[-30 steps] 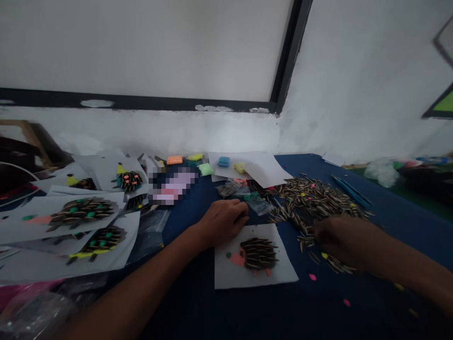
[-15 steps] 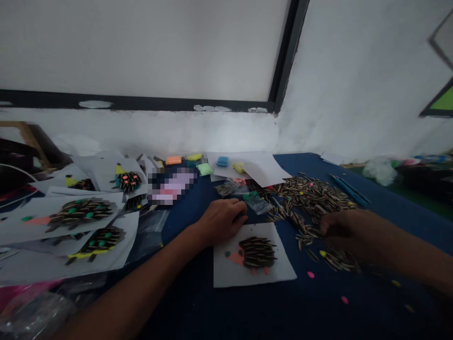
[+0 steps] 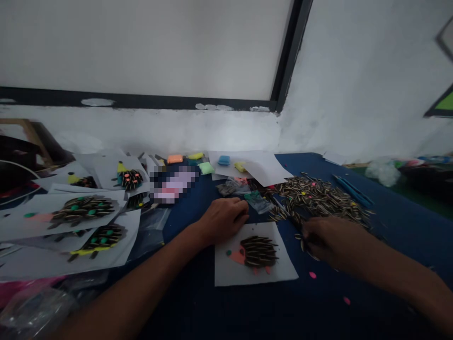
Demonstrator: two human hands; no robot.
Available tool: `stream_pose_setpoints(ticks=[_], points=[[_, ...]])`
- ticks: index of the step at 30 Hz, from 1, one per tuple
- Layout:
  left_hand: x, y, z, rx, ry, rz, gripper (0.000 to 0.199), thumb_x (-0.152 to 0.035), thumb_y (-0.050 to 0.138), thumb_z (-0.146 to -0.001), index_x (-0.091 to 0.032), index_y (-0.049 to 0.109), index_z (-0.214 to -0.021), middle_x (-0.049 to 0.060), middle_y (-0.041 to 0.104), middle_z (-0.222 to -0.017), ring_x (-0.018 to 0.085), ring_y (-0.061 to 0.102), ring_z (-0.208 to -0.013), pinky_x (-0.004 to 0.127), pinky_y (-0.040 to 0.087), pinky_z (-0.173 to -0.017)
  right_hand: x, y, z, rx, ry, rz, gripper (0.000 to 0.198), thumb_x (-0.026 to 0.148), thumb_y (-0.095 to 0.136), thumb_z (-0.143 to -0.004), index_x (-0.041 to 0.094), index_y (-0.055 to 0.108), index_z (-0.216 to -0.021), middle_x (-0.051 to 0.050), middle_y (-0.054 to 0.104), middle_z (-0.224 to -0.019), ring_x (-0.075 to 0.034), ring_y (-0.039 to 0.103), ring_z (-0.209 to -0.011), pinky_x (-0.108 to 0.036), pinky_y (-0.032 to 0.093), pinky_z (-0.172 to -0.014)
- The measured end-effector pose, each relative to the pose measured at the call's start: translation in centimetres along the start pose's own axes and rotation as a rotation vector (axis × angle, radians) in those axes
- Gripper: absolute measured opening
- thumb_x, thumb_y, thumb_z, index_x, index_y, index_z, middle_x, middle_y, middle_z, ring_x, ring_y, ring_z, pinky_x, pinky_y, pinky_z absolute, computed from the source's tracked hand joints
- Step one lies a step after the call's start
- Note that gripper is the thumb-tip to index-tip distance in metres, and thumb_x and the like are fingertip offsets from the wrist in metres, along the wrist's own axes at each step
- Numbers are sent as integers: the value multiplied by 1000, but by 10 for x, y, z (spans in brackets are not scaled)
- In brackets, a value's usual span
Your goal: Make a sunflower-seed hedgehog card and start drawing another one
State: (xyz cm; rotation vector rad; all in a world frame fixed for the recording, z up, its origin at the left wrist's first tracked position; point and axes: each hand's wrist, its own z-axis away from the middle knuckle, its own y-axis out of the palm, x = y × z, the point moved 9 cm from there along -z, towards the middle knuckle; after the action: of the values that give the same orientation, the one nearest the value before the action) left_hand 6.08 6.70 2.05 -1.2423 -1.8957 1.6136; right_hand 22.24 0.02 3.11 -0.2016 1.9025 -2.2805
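My left hand point(image 3: 226, 218) rests on the upper left corner of a white paper sheet point(image 3: 226, 276), its fingers curled under and anything inside them hidden. On that sheet is a hedgehog picture point(image 3: 261, 252), with a pink clay face and feet, a green nose and a back of striped sunflower seeds. To the right, my right hand point(image 3: 323, 238) is low over the table at the near edge of the sunflower seed pile point(image 3: 322, 196). Its fingers are bent together; whatever they hold cannot be made out.
Finished-looking hedgehog sheets point(image 3: 38, 226) overlap at the left. Clay packets, including a blue one point(image 3: 224, 160), lie at the back by blank paper point(image 3: 267, 170). Blue tweezers point(image 3: 352, 190) lie beyond the seeds. A plastic bag point(image 3: 258, 202) sits near my left hand. Pink bits point(image 3: 312, 275) dot the blue table.
My right hand has moved left, from over the loose seeds at the right toward the hedgehog sheet. My left hand stays on the paper's corner. The view has shifted slightly.
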Motion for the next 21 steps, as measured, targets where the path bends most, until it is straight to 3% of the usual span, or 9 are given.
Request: stream_pose_setpoints(ticks=[4,7,14,21], points=[[-1,-1,0,-8,5,3,11,-26,50,-89,-18,57,-86,1,61,-84,15,57,-74,26,37,-63,0,-5,0,-84,-13,63,14,17,47,-80,20,53,-68,-4,61,-65,-17,54,-54,-27,29,-50],[-1,-1,0,-6,6,-9,11,-25,50,-89,-18,57,-87,1,62,-84,15,57,-73,26,37,-63,4,-19,5,-184,-67,-74,19,25,39,-90,21,51,-76,-3,60,-66,-16,54,-57,-27,34,-53],[-1,0,0,0,3,0,12,-26,49,-89,-17,57,-86,2,62,-85,14,57,-73,25,39,-64,43,-20,10,-43,-188,-412,21,26,45,-92,23,65,-88,-2,68,-82,-13,61,-67,-22,41,-56],[-1,0,0,-3,13,-14,12,-25,49,-89,-18,57,-87,2,61,-85,14,57,-73,25,39,-64,56,-11,5,-56,-202,-397,20,17,49,-86,23,68,-82,-2,70,-79,-12,61,-58,-21,40,-51]])
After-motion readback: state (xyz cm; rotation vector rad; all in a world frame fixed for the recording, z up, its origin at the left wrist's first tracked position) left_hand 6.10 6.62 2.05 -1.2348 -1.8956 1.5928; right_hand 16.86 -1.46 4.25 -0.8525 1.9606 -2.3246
